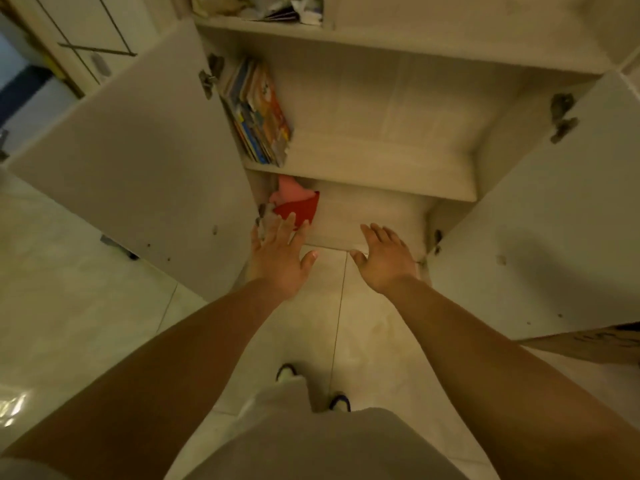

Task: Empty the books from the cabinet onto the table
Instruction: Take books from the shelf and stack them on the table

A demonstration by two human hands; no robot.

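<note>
Shorts and shoe tips sit nearest, over pale floor tiles (367, 344), and from there my two forearms run out toward the open cabinet (381, 109). My left hand (280, 261) is spread flat with fingers splayed, nothing in its grip, its fingertips just in front of a red folded thing (301, 209) and a pink one (289, 190) at the left end of the bottom shelf; I cannot tell what those are. My right hand (384, 259) is likewise wide open and empty, hovering over the front edge of that same shelf. Both doors, left door (138, 161) and right door (540, 209), stand swung outward. One level up, at the left end of the middle shelf against the side wall, leans a small row of books (259, 112): thin, bright covers in orange, blue and yellow, tilted and uneven. They look like light, floppy paperbacks, likely to slide and fan apart, so I would squeeze the whole row between both palms, taking it low near the spines. No bench is in view.
</note>
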